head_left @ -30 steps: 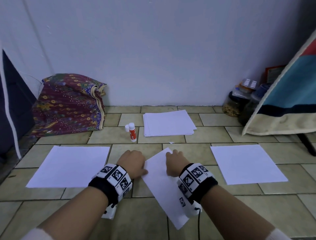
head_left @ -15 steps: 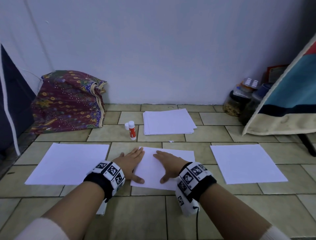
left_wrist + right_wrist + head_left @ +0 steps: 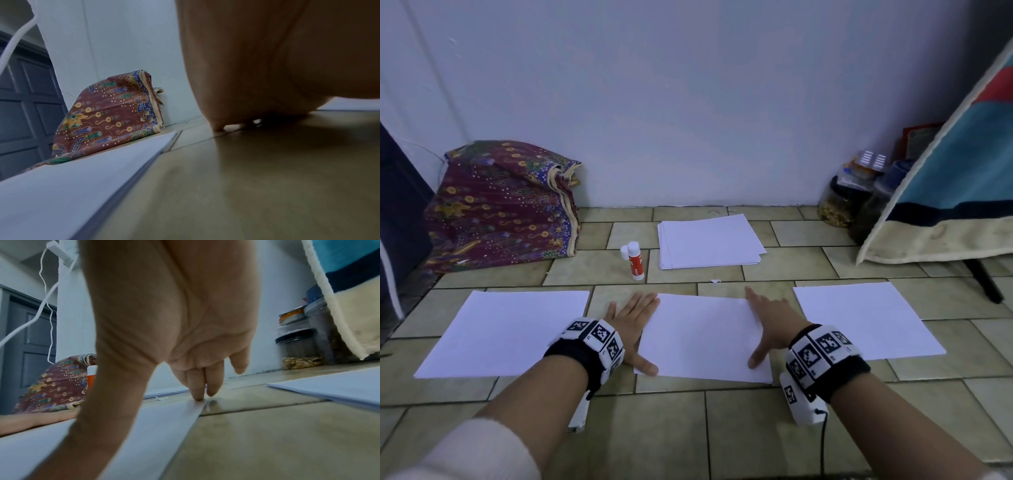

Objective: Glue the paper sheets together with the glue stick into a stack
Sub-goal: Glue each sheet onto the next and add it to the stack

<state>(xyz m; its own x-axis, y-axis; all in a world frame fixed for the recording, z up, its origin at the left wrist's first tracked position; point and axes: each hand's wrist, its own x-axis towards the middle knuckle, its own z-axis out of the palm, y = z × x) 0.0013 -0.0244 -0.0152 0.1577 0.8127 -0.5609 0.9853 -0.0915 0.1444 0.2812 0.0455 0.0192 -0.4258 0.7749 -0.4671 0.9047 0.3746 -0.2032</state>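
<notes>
Only the right wrist view shows fingertips (image 3: pixel 198 396) pressing the middle sheet's (image 3: pixel 131 426) corner (head view blurs it).

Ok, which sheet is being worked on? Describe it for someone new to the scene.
On the tiled floor three single white sheets lie in a row before the wall. It is the middle sheet, the only one with the left hand and right hand flat on its edges.
</notes>
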